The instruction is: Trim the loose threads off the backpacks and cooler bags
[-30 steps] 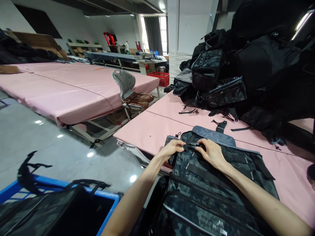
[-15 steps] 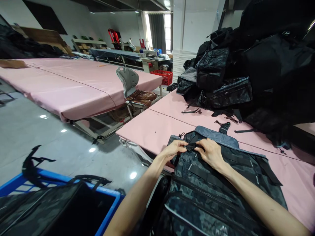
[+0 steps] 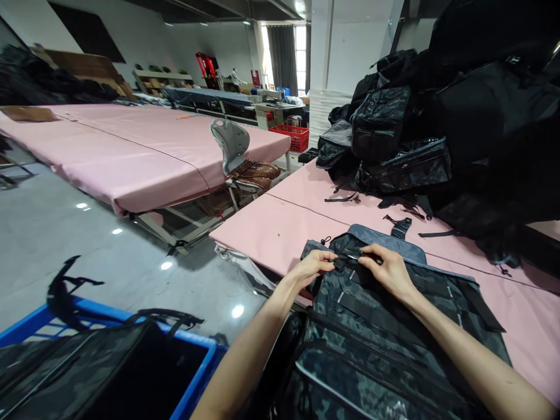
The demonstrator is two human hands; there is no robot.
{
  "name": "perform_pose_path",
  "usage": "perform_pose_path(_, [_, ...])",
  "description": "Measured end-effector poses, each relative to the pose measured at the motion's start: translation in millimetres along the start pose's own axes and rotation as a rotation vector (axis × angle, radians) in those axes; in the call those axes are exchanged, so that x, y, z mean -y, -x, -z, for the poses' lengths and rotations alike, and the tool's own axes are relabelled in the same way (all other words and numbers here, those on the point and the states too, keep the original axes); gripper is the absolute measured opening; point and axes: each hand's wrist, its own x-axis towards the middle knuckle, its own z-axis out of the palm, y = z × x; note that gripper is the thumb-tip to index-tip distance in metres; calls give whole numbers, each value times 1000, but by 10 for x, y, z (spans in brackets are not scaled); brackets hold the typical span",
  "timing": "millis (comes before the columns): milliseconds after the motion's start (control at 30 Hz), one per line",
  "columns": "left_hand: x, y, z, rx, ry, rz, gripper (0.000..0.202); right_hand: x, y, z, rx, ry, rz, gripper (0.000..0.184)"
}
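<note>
A dark camouflage backpack lies flat on the pink table in front of me, its top pointing away. My left hand pinches the left end of a small black buckle and strap near the top of the bag. My right hand pinches the right end of the same buckle. Both hands rest on the bag's upper panel, fingers closed around the strap.
A tall heap of black bags fills the table's far right. A blue crate with dark bags sits at the lower left. A grey chair stands between this table and another long pink table. A red basket is farther back.
The view has shifted slightly. My right hand has slid a little to the right along the strap; my left hand keeps its pinch at the buckle.
</note>
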Motion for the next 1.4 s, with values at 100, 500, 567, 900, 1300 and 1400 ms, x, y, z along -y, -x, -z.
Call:
perform_pose_path(100, [-14,15,1,36,6,11,25,-40,82,-2,10,349,132,19])
perform_pose_path(500, [-14,13,-6,19,-6,1,21,-27,50,-128,-34,411,172,17])
perform_pose_path(567, [-5,10,-9,23,0,-5,21,-11,65,-113,-72,363,111,17])
perform_pose_path(900, [51,19,-129,-123,-56,-145,21,74,-26,-385,49,108,-61,14])
perform_pose_path(1300, [-109,-14,-190,-282,-508,-434,22,-110,-139,-89,39,-709,-608,35])
perform_pose_path(1400, [-156,-113,-275,-219,-658,-566,24,-96,-147,-115,43,-709,-604,36])
